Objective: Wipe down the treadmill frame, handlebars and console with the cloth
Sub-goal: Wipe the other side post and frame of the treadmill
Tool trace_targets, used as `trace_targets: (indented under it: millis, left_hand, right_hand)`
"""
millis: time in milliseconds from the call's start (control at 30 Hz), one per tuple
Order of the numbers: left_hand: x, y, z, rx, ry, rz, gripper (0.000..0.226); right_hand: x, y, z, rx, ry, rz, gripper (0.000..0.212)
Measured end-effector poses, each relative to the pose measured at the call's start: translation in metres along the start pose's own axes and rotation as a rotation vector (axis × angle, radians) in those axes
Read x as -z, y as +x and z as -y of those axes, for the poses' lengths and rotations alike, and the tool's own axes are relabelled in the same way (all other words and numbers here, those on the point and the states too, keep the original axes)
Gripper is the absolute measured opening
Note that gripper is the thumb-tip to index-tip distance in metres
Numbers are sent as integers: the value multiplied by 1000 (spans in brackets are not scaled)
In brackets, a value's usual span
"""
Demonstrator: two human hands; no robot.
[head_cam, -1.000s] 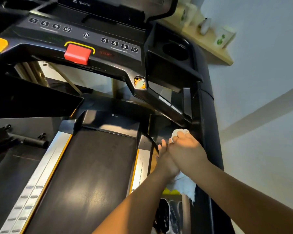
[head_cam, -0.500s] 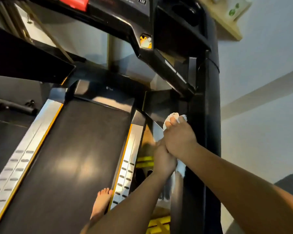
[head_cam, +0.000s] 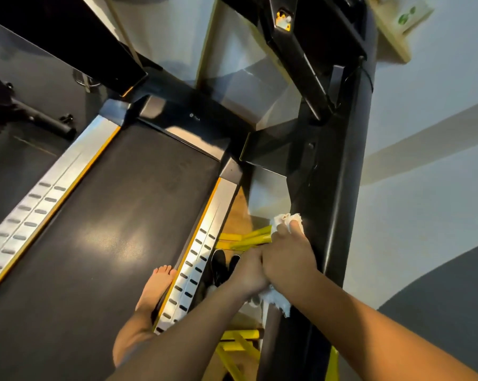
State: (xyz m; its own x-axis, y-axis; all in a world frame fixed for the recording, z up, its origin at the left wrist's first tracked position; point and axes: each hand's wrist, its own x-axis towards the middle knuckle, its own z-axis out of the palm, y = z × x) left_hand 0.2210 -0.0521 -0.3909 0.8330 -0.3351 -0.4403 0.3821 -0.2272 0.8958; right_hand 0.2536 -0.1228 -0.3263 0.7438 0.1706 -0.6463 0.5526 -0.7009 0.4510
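A white cloth point(head_cam: 287, 219) is bunched against the inner face of the black right upright point(head_cam: 339, 166) of the treadmill frame. My right hand point(head_cam: 288, 257) grips the cloth, its top poking out past my fingers and a tail point(head_cam: 279, 302) hanging below my wrist. My left hand point(head_cam: 247, 272) sits tight against the right hand from the left; its fingers are hidden, and whether it holds the cloth cannot be told. The console underside point(head_cam: 292, 31) shows at the top.
The dark belt point(head_cam: 103, 243) runs between silver side rails point(head_cam: 202, 251). My bare foot point(head_cam: 156, 287) stands on the belt by the right rail. Black shoes point(head_cam: 218, 264) and yellow bars point(head_cam: 248, 237) lie on the wooden floor beside the upright. A wooden shelf point(head_cam: 397, 26) hangs top right.
Both hands have slid down the right upright with the cloth, and my view has tilted downward, so the console buttons left the frame and my foot appeared.
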Motion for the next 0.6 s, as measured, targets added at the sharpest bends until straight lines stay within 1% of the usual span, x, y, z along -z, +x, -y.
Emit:
trace_targets:
  millis: [33, 67, 133, 233, 267, 333, 367, 400, 467, 533, 567, 600]
  left_hand:
    - [-2, -11, 3, -5, 29, 5, 35]
    - [-4, -21, 6, -18, 69, 16, 35]
    - [-9, -44, 11, -30, 195, 43, 25]
    - [-14, -76, 18, -65, 289, 15, 23]
    - [-14, -86, 18, -88, 293, 0, 20]
    - [-18, -106, 14, -130, 315, -36, 15]
    - [-21, -115, 15, -162, 321, -69, 14]
    - [-26, -122, 16, -206, 336, -123, 13]
    - [-39, -135, 14, -263, 315, -214, 14]
    - [-47, -146, 8, -379, 281, -329, 12]
    - [-49, -153, 3, -422, 253, -353, 12]
    - [-51, -158, -3, -440, 246, -354, 20]
  right_hand:
    - [6, -13, 6, 10, -21, 77, 36]
    - [9, -23, 12, 15, -35, 106, 34]
    - [7, -44, 22, 58, -66, 110, 34]
    - [4, -80, 34, 96, -5, 39, 35]
    - [2, -91, 37, 117, 34, -34, 31]
    - [-14, -106, 41, 85, 159, -279, 21]
    - [-26, -111, 42, 64, 256, -411, 24]
    - [-36, -117, 44, 61, 362, -516, 31]
    - [-50, -133, 49, 31, 583, -619, 42]
    - [-58, -156, 49, -56, 695, -706, 43]
    - [-63, -168, 48, -109, 743, -758, 46]
    - [-70, -178, 50, -142, 801, -800, 48]
